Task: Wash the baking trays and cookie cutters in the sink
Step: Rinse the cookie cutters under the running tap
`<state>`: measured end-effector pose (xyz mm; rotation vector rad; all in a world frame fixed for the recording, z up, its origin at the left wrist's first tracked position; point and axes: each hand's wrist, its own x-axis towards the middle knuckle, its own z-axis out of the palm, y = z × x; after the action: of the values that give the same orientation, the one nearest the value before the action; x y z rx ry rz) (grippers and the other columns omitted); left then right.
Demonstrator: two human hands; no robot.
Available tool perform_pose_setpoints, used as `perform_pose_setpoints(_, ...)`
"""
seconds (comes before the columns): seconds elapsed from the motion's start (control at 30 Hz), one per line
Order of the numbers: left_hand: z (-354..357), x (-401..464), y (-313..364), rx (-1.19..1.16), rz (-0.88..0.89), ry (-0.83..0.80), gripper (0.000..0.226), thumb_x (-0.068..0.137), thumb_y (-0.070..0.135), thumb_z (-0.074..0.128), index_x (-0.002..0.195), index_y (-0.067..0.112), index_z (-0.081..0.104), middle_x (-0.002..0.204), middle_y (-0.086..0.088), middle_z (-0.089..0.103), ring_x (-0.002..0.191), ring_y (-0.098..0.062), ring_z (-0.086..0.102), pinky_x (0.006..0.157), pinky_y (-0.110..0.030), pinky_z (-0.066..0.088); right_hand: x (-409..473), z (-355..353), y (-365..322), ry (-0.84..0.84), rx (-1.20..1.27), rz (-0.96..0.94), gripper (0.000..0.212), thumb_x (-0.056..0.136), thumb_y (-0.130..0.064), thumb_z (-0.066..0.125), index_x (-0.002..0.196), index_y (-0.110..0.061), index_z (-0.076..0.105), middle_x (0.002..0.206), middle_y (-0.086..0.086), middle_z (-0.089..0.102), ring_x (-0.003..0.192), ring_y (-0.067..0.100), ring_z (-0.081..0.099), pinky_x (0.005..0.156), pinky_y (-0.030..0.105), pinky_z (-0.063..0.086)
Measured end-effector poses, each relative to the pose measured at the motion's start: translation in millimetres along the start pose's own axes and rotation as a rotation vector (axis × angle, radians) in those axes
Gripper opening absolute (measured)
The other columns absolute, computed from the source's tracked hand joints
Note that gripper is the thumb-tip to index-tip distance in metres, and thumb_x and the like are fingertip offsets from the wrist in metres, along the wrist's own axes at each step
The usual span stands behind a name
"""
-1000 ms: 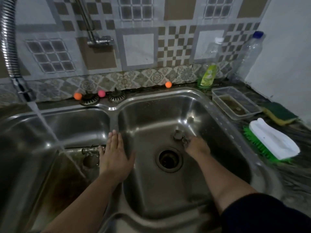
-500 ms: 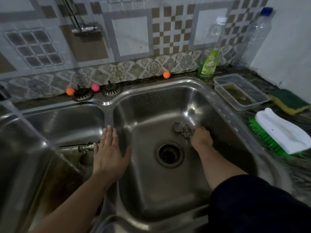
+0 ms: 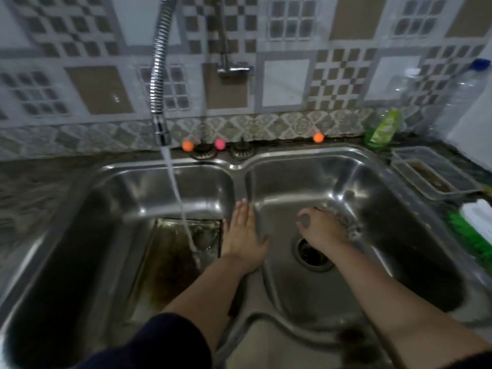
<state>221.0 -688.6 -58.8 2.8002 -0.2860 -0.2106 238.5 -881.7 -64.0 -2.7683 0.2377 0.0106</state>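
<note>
The right hand curls over the blurred cookie cutters lying just beyond it in the right basin; whether it grips them is unclear. The left hand rests flat on the divider, farther off.

Sink: shiny stainless steel, smooth, wet glare. Faucet hose: ribbed chrome metal. Baking tray: dull, stained brown. Wall tiles: glossy ceramic. Tub & bottle: clear plastic. Counter: mottled stone look.
</note>
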Motion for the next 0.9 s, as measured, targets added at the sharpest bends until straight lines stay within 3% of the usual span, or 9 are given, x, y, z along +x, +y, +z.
perform_pose_setpoints(0.17, -11.1, -23.7, -46.4, 0.022, 0.095, -0.066, 0.066, 0.1, 0.052, 0.014, 0.153, 0.02, -0.008, 0.159, 0.005, -0.017, 0.145, -0.009, -0.017, 0.118, -0.039, -0.007, -17.6, 5.5, -93.0, 0.023, 0.109, -0.293, 0.025, 0.089, -0.024, 0.059, 0.113, -0.02, 0.066, 0.12, 0.004, 0.056, 0.113, 0.025, 0.051, 0.096, 0.028, 0.039)
perform_pose_setpoints(0.33, -27.4, -41.6, -119.0, 0.136, -0.046, -0.251, 0.062, 0.101, 0.044, 0.025, 0.154, 0.019, 0.006, 0.162, 0.002, -0.001, 0.149, -0.014, -0.003, 0.12, -0.044, 0.007, -34.3, 38.4, -162.6, 0.003, -0.037, -0.508, 0.029, 0.089, -0.025, 0.054, 0.115, -0.02, 0.067, 0.119, 0.002, 0.057, 0.116, 0.027, 0.044, 0.102, 0.039, 0.035)
perform_pose_setpoints(0.43, -26.2, -49.0, -159.6, 0.153, -0.157, -0.364, 0.066, 0.1, 0.045, 0.032, 0.154, 0.015, 0.008, 0.162, 0.0, 0.002, 0.149, -0.016, 0.002, 0.12, -0.042, 0.014, -41.4, 64.4, -188.8, -0.195, -0.239, -0.517, 0.035, 0.092, -0.019, 0.049, 0.126, -0.017, 0.059, 0.134, 0.003, 0.049, 0.129, 0.028, 0.036, 0.105, 0.042, 0.03)
perform_pose_setpoints(0.53, -21.6, -50.0, -185.0, 0.148, -0.181, -0.453, 0.064, 0.099, 0.044, 0.037, 0.153, 0.016, 0.015, 0.162, -0.001, 0.006, 0.147, -0.021, 0.017, 0.118, -0.038, 0.023, -47.7, 87.7, -203.1, -0.525, -0.239, -0.394, 0.057, 0.092, -0.005, 0.045, 0.146, -0.017, 0.035, 0.153, 0.007, 0.027, 0.139, 0.033, 0.026, 0.109, 0.044, 0.033)
perform_pose_setpoints(0.6, -20.6, -46.8, -190.7, 0.157, -0.164, -0.458, 0.063, 0.098, 0.046, 0.039, 0.152, 0.019, 0.022, 0.161, 0.0, 0.012, 0.143, -0.023, 0.027, 0.114, -0.038, 0.03, -50.2, 101.2, -207.5, -0.557, -0.214, -0.3, 0.061, 0.092, 0.0, 0.044, 0.148, -0.019, 0.029, 0.154, 0.011, 0.024, 0.137, 0.034, 0.029, 0.108, 0.044, 0.036)
perform_pose_setpoints(0.7, -19.5, -39.7, -192.4, 0.131, -0.183, -0.471, 0.057, 0.097, 0.047, 0.037, 0.147, 0.018, 0.034, 0.157, -0.002, 0.024, 0.137, -0.024, 0.036, 0.11, -0.039, 0.036, -49.7, 117.6, -211.4, -0.368, -0.207, -0.285, 0.035, 0.094, -0.005, 0.043, 0.127, -0.014, 0.053, 0.132, 0.011, 0.05, 0.116, 0.028, 0.052, 0.093, 0.04, 0.048)
perform_pose_setpoints(0.77, -17.8, -36.2, -191.6, 0.065, -0.217, -0.437, 0.049, 0.098, 0.043, 0.037, 0.14, 0.019, 0.046, 0.149, -0.005, 0.038, 0.131, -0.026, 0.042, 0.107, -0.04, 0.039, -49.5, 122.3, -211.0, -0.334, -0.201, -0.234, 0.021, 0.096, -0.012, 0.045, 0.108, -0.016, 0.061, 0.115, 0.008, 0.061, 0.102, 0.025, 0.059, 0.085, 0.037, 0.05)
perform_pose_setpoints(0.83, -17.2, -32.7, -188.9, -0.051, -0.252, -0.322, 0.044, 0.098, 0.04, 0.036, 0.135, 0.02, 0.05, 0.14, -0.01, 0.047, 0.125, -0.028, 0.045, 0.104, -0.041, 0.04, -48.5, 120.6, -210.4, -0.335, -0.071, -0.161, 0.011, 0.096, -0.023, 0.051, 0.09, -0.022, 0.06, 0.1, 0.004, 0.065, 0.092, 0.022, 0.062, 0.074, 0.032, 0.048)
perform_pose_setpoints(0.9, -19.5, -28.9, -181.9, -0.277, -0.314, -0.228, 0.044, 0.101, 0.039, 0.031, 0.133, 0.016, 0.05, 0.135, -0.014, 0.052, 0.122, -0.031, 0.049, 0.101, -0.04, 0.041, -48.6, 112.4, -210.7, -0.313, 0.154, -0.1, 0.017, 0.095, -0.03, 0.054, 0.079, -0.025, 0.055, 0.091, 0.002, 0.064, 0.084, 0.019, 0.061, 0.064, 0.026, 0.043)
